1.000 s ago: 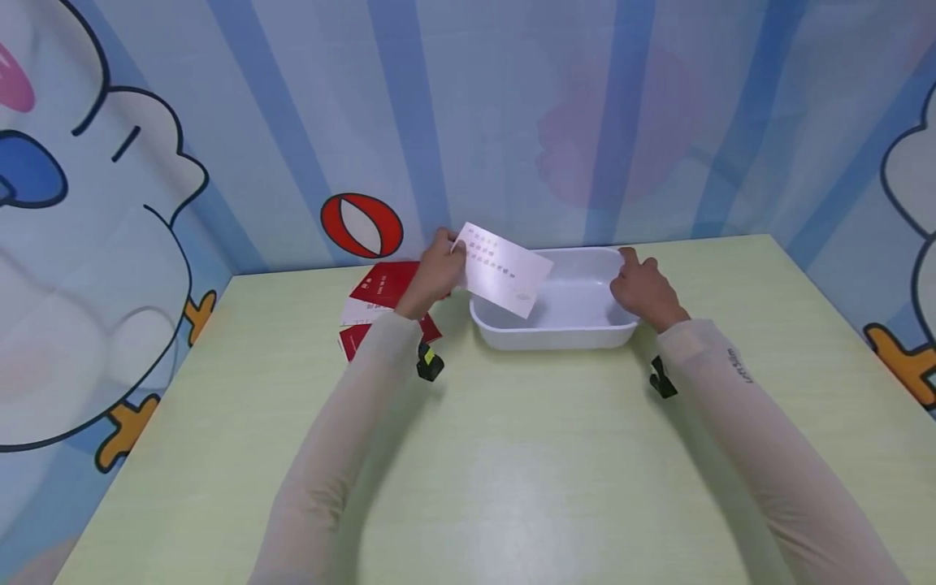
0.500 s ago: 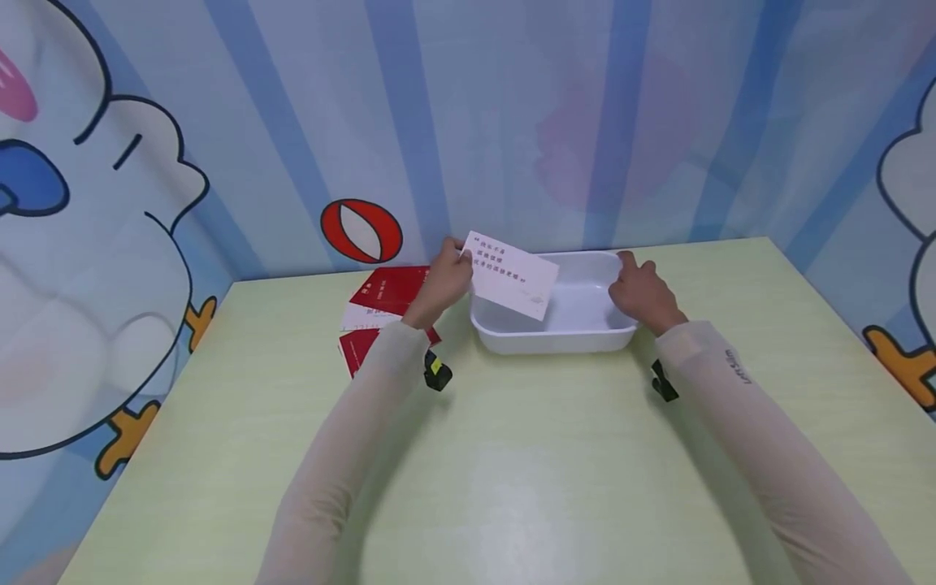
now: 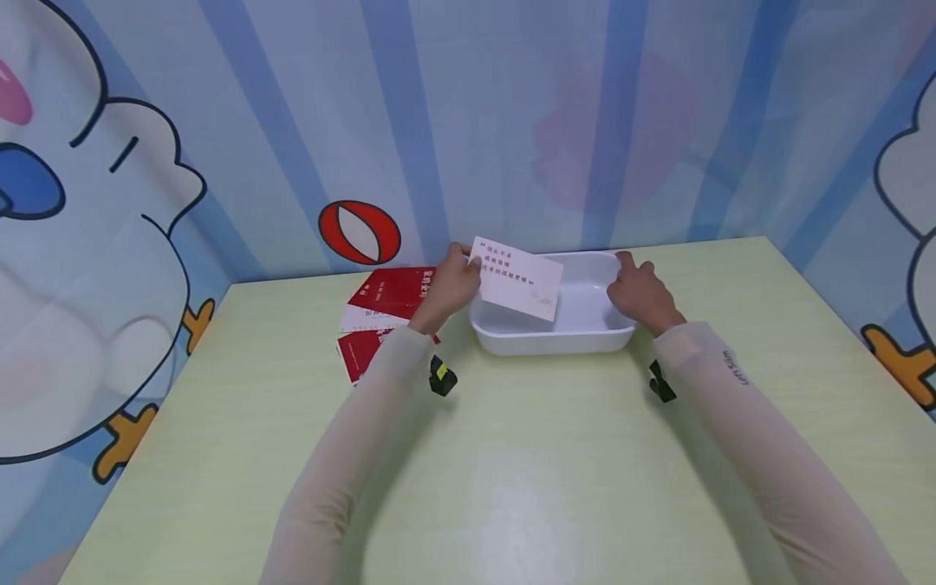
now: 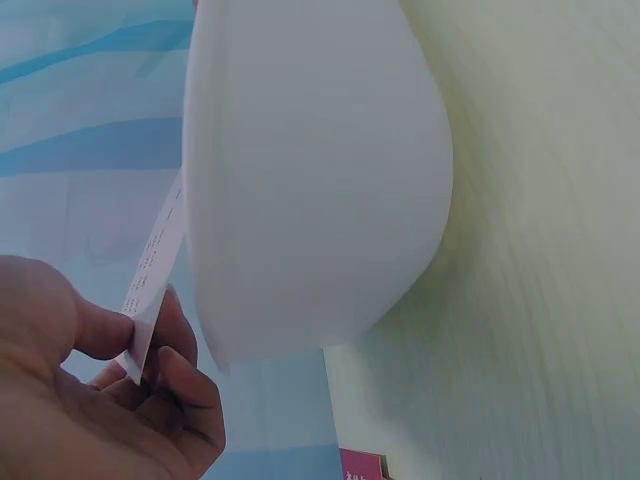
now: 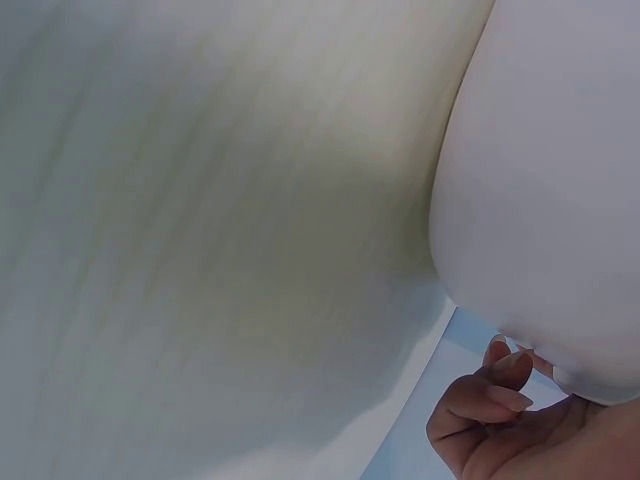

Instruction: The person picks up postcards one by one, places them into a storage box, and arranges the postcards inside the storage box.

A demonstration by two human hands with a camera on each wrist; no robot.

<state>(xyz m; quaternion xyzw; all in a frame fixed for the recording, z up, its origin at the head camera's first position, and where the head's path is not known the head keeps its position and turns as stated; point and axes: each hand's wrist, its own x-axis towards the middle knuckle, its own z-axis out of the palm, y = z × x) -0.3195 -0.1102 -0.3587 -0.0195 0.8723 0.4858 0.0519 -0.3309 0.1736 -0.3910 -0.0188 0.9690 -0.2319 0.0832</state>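
Observation:
My left hand [image 3: 452,286] pinches a white card [image 3: 521,280] by its left end, between thumb and fingers. Lines of dark print cover the card's visible face, and it is tilted above the left part of a white plastic tray [image 3: 556,344]. In the left wrist view, the card [image 4: 155,255] passes behind the tray's rim. At the tray's right end, my right hand [image 3: 643,294] grips the rim. The right wrist view shows that hand [image 5: 500,428] with curled fingers against the tray wall [image 5: 545,180].
Left of the tray lie overlapping red cards [image 3: 391,291] and a white one [image 3: 366,318], partly hidden by my left arm. A striped blue backdrop [image 3: 497,122] rises behind the pale table [image 3: 512,455]. Black straps [image 3: 442,376] hang at both wrists.
The left hand has moved slightly right with the white card, which now tilts less and shows its print more clearly. The right hand and tray have stayed nearly still.

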